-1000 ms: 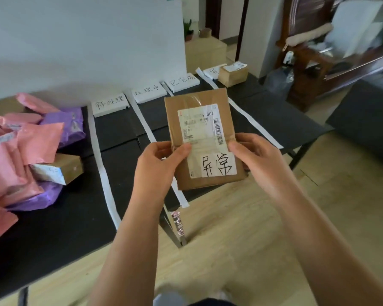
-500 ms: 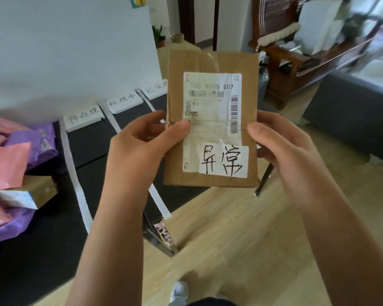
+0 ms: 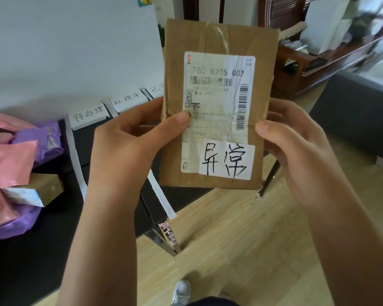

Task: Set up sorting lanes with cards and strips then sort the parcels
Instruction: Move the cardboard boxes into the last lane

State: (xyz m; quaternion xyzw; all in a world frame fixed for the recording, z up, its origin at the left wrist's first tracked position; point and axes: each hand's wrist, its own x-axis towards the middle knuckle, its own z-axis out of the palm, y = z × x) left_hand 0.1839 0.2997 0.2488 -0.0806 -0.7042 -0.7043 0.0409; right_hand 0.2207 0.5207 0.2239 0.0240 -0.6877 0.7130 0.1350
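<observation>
Both hands, left hand [image 3: 128,138] and right hand [image 3: 296,146], pinch the flat brown cardboard parcel [image 3: 217,102]; its matching lane card is hidden, risking misplacement.

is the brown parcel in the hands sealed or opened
Sealed, on the side shown: clear tape runs over the top of the brown parcel and no flap is lifted. Its back cannot be seen.

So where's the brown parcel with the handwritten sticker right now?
Centre of the head view: the brown parcel is held upright between the left hand and the right hand, in front of the black table and its lane cards.
</observation>
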